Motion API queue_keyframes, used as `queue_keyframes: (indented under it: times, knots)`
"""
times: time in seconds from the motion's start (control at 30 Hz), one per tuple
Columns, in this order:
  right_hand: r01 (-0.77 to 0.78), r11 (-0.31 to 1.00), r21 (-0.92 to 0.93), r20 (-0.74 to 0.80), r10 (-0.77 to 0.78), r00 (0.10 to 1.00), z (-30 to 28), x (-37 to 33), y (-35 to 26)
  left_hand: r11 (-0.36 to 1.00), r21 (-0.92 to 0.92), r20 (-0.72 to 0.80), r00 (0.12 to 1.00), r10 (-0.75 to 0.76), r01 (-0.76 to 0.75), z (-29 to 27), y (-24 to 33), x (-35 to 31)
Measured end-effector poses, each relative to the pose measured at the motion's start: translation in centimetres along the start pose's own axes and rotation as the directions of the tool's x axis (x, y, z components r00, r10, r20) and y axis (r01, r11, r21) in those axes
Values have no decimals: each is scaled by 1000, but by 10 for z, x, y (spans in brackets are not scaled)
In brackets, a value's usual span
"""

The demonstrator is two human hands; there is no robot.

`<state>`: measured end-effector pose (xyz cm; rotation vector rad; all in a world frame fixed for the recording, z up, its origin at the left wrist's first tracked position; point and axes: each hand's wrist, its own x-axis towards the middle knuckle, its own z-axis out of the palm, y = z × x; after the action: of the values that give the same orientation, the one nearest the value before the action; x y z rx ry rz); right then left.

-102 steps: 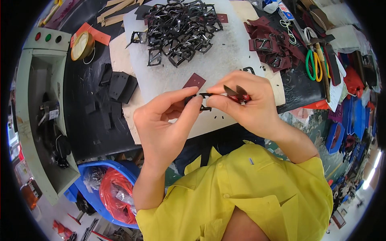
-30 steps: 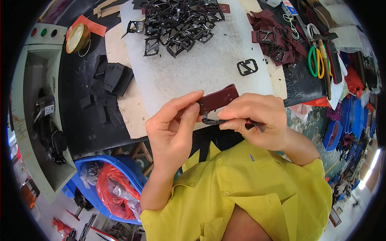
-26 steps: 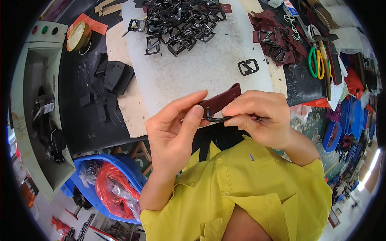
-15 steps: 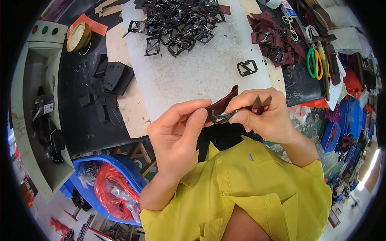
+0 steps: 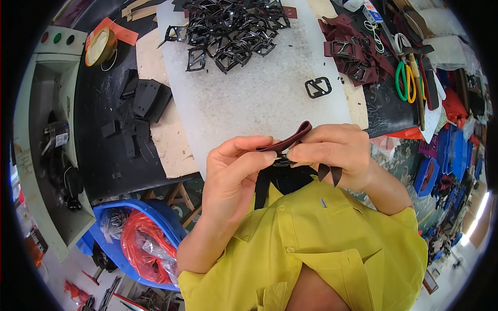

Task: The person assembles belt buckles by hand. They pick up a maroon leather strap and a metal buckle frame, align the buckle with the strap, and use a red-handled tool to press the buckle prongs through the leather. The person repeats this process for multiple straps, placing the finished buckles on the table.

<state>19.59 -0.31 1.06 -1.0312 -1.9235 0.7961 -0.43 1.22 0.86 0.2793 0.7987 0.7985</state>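
Above my lap, both hands work on a dark red leather strap point(image 5: 290, 139) folded into a loop. My left hand point(image 5: 236, 171) pinches the loop's left end between thumb and fingers. My right hand point(image 5: 334, 153) closes on its right side. Just under the strap, between my fingertips, a black metal buckle point(image 5: 282, 160) shows in part; how the strap runs through it is hidden. Two dark pointed tips point(image 5: 330, 175) stick out below my right hand, and I cannot tell what they belong to. Beyond my right hand, a single black buckle point(image 5: 318, 87) lies flat on the whitish board point(image 5: 244, 98).
A heap of black buckles point(image 5: 228, 31) covers the board's far end. Dark red straps point(image 5: 353, 52), some with buckles, pile up at right, near green-and-yellow-handled tools point(image 5: 407, 82). Black pieces point(image 5: 150, 101) lie at left. A blue bin point(image 5: 179, 220) stands below the table's left edge.
The strap and buckle have turned between my hands, with the loop now above the buckle. My left hand has moved slightly right; the pointed tips now hang downward below my right hand.
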Motion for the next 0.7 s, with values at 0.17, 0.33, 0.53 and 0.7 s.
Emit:
queue_keyframes:
  times: [0.17, 0.33, 0.53, 0.7]
  knots:
    - [-137, 983, 122, -63, 145, 987, 3, -1, 6, 963, 214, -43, 983, 178, -165, 10, -3, -5]
    - [-535, 618, 576, 68, 617, 784, 3, 4, -11, 698, 503, 180, 851, 493, -510, 6, -16, -4]
    - [-397, 753, 525, -171, 550, 818, 14, 3, -13, 711, 432, 318, 831, 457, -556, -5, -34, 8]
    - [-258, 964, 66, -134, 264, 955, 7, 7, -18, 734, 516, 165, 892, 420, -442, 5, -12, 7]
